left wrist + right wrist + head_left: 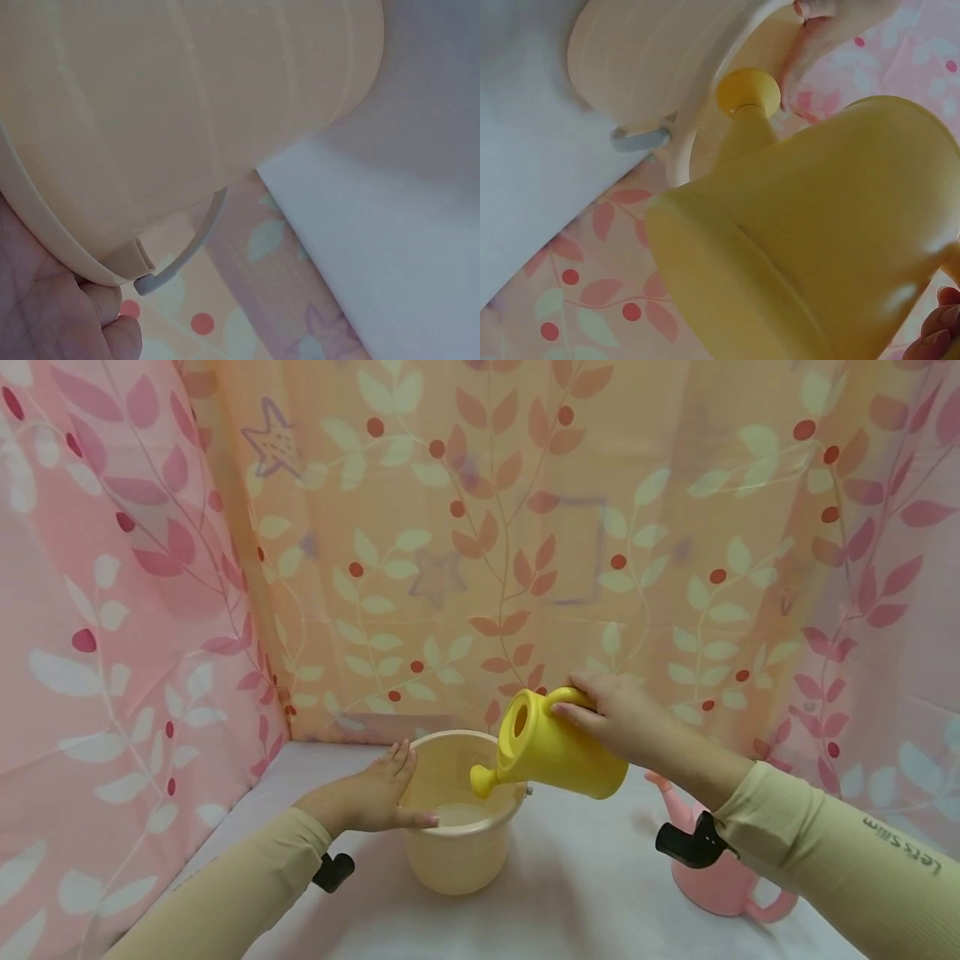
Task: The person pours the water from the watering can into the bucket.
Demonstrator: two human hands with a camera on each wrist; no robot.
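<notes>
My right hand (615, 710) grips the handle of a yellow watering can (566, 752), tilted to the left. Its spout, ending in a round rose (482, 781), hangs over the mouth of a cream plastic bucket (457, 860). In the right wrist view, the can (802, 225) covers part of the bucket's opening. My left hand (375, 793) rests on the bucket's left rim, with fingers extended along it and the thumb over the near edge. The bucket (187, 112) stands upright; most of its inside bottom is hidden, and no water stream is plainly visible.
A pink watering can (720, 881) stands to the right, partly behind my right forearm. The bucket's grey handle (191, 251) hangs on its outside. Leaf-patterned cloth (480, 527) walls the white table surface (592, 893) at the back and both sides.
</notes>
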